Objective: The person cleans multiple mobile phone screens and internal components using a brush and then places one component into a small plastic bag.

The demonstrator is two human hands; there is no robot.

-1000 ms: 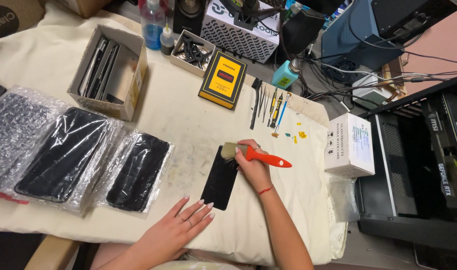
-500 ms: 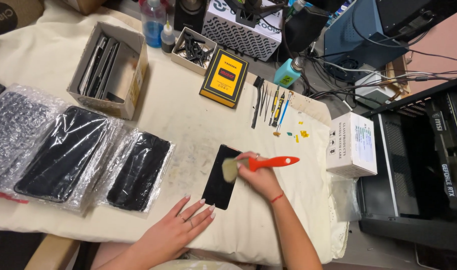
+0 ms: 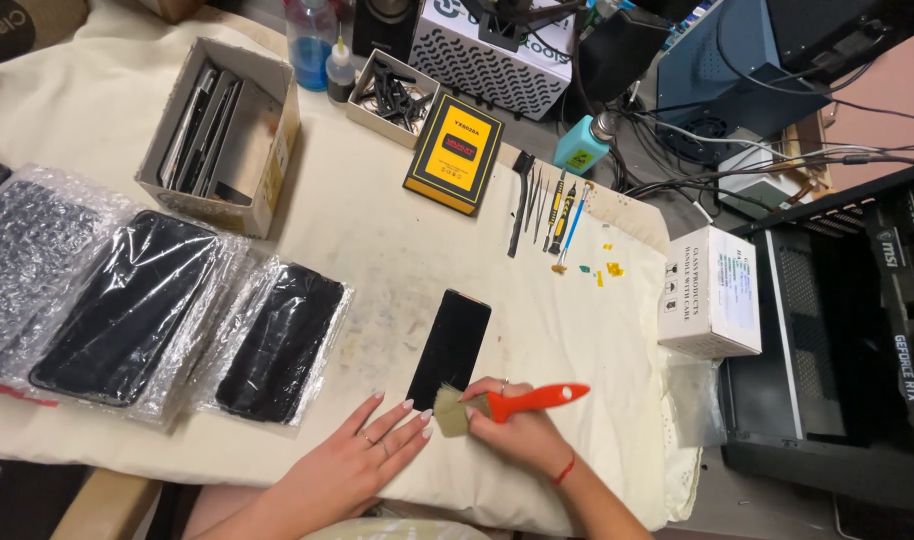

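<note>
Right now, right hand [image 3: 522, 432] grips the orange-handled brush [image 3: 507, 404], bristles at the near end of the black phone [image 3: 450, 348], probably touching it. Left hand [image 3: 352, 465] lies open, flat beside the phone on the desk [image 3: 377, 230].

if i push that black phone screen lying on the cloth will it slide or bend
The black screen looks thin, flat and rigid, so it would probably slide whole rather than flex. The cream cloth likely adds drag. Being glassy, it seems fragile; the left hand lies flat beside its near end.
</note>
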